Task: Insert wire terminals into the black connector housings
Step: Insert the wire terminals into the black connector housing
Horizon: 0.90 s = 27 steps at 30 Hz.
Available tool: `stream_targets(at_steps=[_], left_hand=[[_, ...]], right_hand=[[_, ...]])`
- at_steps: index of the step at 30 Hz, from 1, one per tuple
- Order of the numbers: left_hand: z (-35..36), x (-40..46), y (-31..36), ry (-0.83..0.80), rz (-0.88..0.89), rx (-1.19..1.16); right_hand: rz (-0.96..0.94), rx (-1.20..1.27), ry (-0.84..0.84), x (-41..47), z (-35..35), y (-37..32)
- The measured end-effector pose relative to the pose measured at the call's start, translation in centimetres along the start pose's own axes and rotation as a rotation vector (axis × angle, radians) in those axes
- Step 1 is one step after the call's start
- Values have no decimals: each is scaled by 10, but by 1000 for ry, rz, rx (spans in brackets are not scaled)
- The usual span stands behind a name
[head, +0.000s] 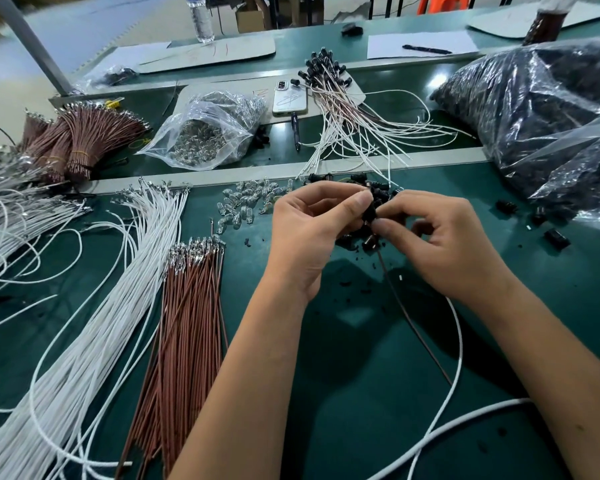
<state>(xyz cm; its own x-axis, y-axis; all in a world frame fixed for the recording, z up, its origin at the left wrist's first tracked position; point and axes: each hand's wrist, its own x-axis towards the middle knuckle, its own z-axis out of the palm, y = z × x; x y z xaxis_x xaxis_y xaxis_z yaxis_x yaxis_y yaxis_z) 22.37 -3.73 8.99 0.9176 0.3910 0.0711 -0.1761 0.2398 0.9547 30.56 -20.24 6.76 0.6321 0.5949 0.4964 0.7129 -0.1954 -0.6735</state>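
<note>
My left hand [312, 230] and my right hand [440, 244] meet above the green mat, and both pinch one small black connector housing [369, 213] between thumb and fingers. A brown wire [413, 323] and a white wire [459, 344] hang down from that housing toward me. Loose black housings [378, 188] lie in a pile right behind my fingers. Brown terminal wires [187, 327] and white terminal wires [118, 306] lie in bundles to the left, metal ends pointing away from me.
Small clear bulbs [246, 206] are scattered left of my hands. Finished housings with wires [329, 81] lie farther back beside a phone [289, 98] and a pen [296, 129]. A clear bag of parts [208, 129] sits back left; large bags of black housings [541, 109] fill the right.
</note>
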Motion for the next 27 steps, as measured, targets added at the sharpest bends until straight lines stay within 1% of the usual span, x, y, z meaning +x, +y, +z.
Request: stream_targets(at_steps=[2,5,7,13,23,27], left_hand=[[2,-1,0,-9,5,15],[2,0,0,-7,7,4],[2,0,0,-12,10,-7],[1,0,-1,-28,-7,-10],[2,2,-5,-19,88,14],[4,2,-5,12,99,0]], right_hand=[[21,36,-13,-1,2,0],[53,116,17,-2,0,1],[45,132,19,-1,-2,1],[-14,73,-3,0,-2,-1],[-38,7,-6,1,-3,-1],[-49,-37,-9,1,-3,-3]])
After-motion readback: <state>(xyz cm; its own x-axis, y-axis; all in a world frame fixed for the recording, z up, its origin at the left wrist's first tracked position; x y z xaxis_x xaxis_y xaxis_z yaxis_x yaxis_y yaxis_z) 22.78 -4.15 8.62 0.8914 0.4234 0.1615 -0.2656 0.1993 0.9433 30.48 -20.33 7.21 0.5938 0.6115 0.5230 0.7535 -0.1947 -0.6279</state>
